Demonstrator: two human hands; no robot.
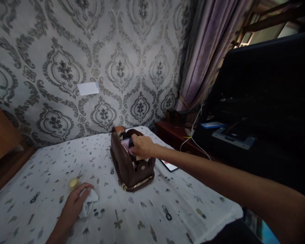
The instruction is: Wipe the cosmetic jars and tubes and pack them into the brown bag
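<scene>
Had the two hands well apart: dipped the right hand (143,146) into the open brown leather zip bag (119,159) on a white printed sheet (132,217), and gripped a crumpled white cloth (90,202) in the left hand (77,198), left of the bag and nearer the camera. Could not tell the right fingers' hold, hidden inside the bag beside a lilac item (125,143). Saw a round yellow item (73,183) left of the bag, just past the left hand. Stretched the right forearm (200,169) across a flat screen device (170,165) right of the bag, covering part of it. Noted a white cable (192,130) and purple curtain (203,54) beyond the bag to the right, and a large black object (259,81) farther right, shadowed and cut off. Saw damask wallpaper (119,67) behind the bag.
</scene>
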